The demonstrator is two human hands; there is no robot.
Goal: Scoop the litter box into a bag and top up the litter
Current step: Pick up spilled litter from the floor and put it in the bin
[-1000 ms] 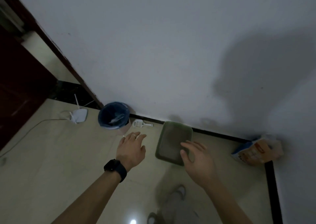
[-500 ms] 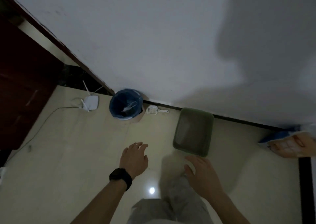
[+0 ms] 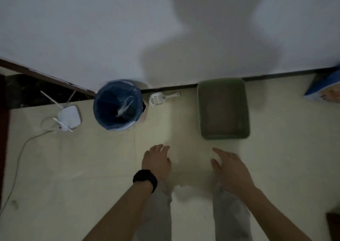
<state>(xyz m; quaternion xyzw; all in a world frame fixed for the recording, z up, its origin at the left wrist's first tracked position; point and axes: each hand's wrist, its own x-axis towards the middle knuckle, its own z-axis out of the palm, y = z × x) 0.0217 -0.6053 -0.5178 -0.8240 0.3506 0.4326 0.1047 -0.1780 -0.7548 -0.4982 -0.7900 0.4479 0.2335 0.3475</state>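
**Litter job barely under way: I am reaching down with nothing in hand**

Head camera: I am standing over a pale tiled floor and looking down a white wall. I am holding my left hand (image 3: 156,159), a black watch (image 3: 145,179) on its wrist, out in front of me with the fingers loosely spread and gripping nothing. I am holding my right hand (image 3: 230,169) out beside it the same way, fingers apart and palm down. Both are hanging in the air, well short of anything.

The green litter box (image 3: 224,136) is sitting on the floor against the skirting, just beyond my right hand. The frame is too dim and blurred for me to say how much litter it holds. The white scoop (image 3: 158,99) is lying untouched on the floor between the box and the bin, whose blue bag (image 3: 114,126) is standing open with something pale inside. The blue litter sack (image 3: 325,91) is leaning at the far right edge, well apart from the box. A white router (image 3: 69,117) is lying left of the bin.

As I am judging it, every step is waiting: picking up the scoop, sifting into the bag, then topping up.
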